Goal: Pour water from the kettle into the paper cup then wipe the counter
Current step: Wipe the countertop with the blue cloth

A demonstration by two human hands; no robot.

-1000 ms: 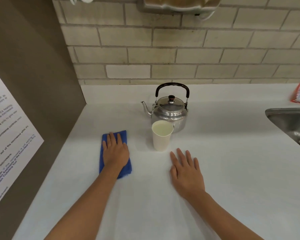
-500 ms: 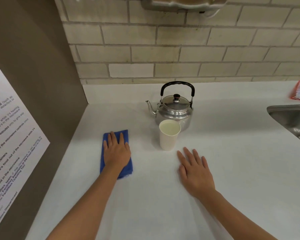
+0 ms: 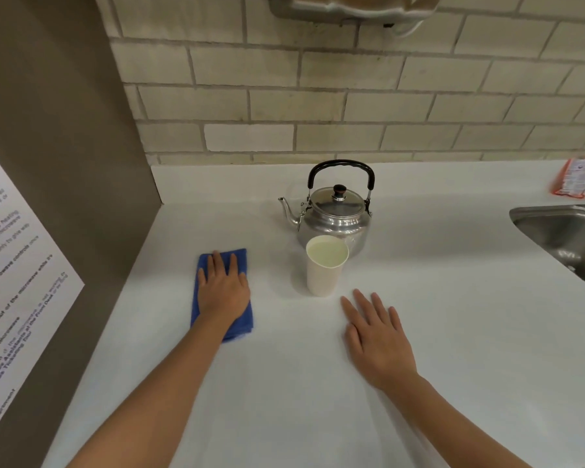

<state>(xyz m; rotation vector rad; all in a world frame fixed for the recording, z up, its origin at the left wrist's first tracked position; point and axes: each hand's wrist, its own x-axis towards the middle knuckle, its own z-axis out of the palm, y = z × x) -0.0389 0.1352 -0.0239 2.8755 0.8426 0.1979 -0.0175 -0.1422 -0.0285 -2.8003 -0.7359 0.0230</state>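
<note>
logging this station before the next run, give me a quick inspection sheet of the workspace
surface: white counter, no spill visible
job's things: kettle upright, lid on; paper cup upright in front of it, looks filled; blue cloth flat
clutter: orange packet by the wall
grippers: left hand flat on the cloth; right hand flat on the bare counter, holding nothing
cables: nothing seen
surroundings: brick wall, sink at right, printed notice at left

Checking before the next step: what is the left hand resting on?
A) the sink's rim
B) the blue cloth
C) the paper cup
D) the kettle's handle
B: the left hand lies flat, palm down, on the blue cloth on the counter.
</note>
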